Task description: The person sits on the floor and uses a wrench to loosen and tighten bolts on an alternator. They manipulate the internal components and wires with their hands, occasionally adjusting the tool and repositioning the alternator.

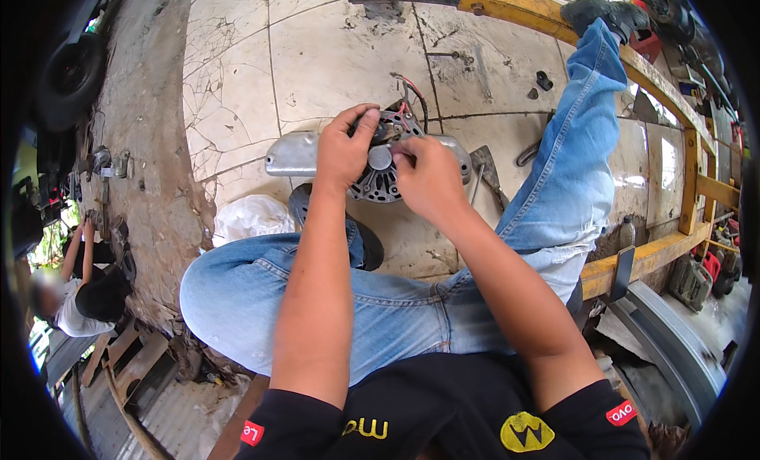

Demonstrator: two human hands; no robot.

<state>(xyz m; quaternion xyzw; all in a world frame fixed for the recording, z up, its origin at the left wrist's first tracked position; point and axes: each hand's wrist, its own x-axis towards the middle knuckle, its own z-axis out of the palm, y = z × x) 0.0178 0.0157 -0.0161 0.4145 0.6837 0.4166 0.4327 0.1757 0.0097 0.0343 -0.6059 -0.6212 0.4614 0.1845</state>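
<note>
Head view: the slotted metal housing (374, 187) lies just beyond the wrists, between the hands; the long axis of the silver casing (291, 156) runs left-right behind it. The left hand (342, 153) curls at the housing's upper left, the right hand (430, 175) at its right, fingertips nearer its round cap (381, 158); whether either grips anything cannot be told.

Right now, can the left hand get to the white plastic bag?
Probably yes: the left hand is busy at the round vented metal part, but the white plastic bag lies nearby, and nothing seems to block the way.
</note>
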